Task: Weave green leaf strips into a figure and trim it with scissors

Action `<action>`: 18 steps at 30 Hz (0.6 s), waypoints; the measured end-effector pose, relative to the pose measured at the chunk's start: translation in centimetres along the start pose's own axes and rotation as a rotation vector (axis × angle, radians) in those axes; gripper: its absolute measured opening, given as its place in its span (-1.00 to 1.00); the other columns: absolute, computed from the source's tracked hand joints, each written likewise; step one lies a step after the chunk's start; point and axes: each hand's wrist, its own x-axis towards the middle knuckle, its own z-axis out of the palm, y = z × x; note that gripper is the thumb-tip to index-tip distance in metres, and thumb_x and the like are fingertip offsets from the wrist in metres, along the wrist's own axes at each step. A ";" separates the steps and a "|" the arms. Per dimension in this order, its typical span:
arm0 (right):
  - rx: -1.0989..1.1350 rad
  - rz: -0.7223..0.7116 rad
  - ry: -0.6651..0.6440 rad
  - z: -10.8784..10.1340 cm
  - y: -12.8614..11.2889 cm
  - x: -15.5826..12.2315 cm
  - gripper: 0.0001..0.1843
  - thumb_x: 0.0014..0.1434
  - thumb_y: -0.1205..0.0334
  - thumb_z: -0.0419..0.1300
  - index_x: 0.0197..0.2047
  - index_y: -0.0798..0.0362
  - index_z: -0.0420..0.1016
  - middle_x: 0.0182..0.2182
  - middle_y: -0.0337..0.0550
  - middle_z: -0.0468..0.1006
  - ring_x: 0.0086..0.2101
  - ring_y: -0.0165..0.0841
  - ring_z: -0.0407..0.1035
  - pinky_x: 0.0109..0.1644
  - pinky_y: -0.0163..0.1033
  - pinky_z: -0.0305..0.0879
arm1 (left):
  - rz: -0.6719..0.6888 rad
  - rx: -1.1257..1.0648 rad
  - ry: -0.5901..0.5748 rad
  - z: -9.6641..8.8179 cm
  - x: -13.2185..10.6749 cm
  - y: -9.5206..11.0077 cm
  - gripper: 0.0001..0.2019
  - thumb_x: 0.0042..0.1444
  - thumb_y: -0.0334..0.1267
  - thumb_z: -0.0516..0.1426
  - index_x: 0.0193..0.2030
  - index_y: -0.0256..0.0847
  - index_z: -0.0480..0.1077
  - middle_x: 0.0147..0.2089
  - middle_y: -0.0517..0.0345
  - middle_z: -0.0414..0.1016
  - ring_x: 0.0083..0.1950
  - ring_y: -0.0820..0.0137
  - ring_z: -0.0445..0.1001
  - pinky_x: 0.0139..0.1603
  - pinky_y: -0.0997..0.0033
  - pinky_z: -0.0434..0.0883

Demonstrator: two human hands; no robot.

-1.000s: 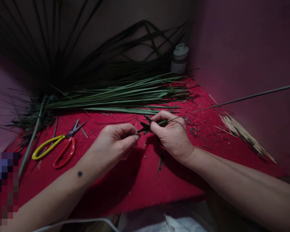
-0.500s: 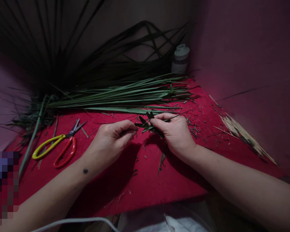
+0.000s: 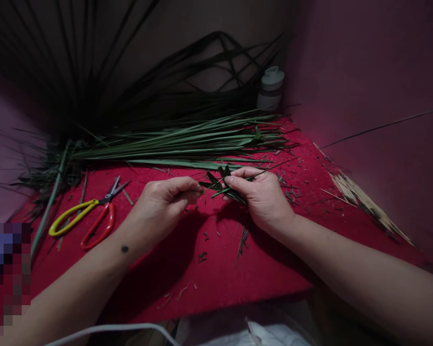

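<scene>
A small folded piece of dark green leaf strips (image 3: 215,183) hangs between my two hands above the red cloth. Thumb and fingers of my right hand (image 3: 263,192) are closed around its right part, hiding some of it. My left hand (image 3: 169,198) pinches the tip of a leaf strip at the left side of the piece. Thin strip ends stick out past my right fingers. To the left of my left hand lie scissors (image 3: 110,196) with one yellow and one red handle, blades apart.
Long green leaves (image 3: 187,144) lie in a pile across the back of the red cloth (image 3: 245,283). Behind them stands a white-lidded bottle (image 3: 271,89). A bundle of pale thin sticks (image 3: 370,206) lies at the right edge. Leaf scraps (image 3: 241,242) are scattered about.
My left hand has shifted slightly left, still pinching the strip. A long thin dark strand at the right now shows more clearly and reaches further right. My right hand stays almost still.
</scene>
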 end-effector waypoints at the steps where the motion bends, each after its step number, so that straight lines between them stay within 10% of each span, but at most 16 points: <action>1: -0.002 0.000 0.000 0.0 0.0 0.0 -0.88 -0.12 0.26 0.33 -0.52 0.10 0.48 -0.61 -0.32 0.49 -0.60 -0.51 0.37 -0.45 -0.38 0.34 | 0.003 0.005 0.000 -0.1 0.0 0.0 -0.85 -0.03 -0.36 0.11 -0.35 -0.17 0.52 -0.34 0.17 0.57 -0.30 0.39 0.50 -0.22 0.46 0.38; 18: 0.197 0.108 -0.077 -0.1 0.1 0.4 -0.88 -0.17 0.31 0.33 -0.53 0.14 0.46 -0.62 -0.31 0.44 -0.60 -0.50 0.30 -0.46 -0.31 0.28 | -0.256 -0.385 -0.130 -0.1 0.6 0.1 -0.87 -0.06 -0.25 0.22 -0.39 -0.26 0.46 -0.62 0.31 0.28 -0.64 0.64 0.10 -0.68 0.68 0.03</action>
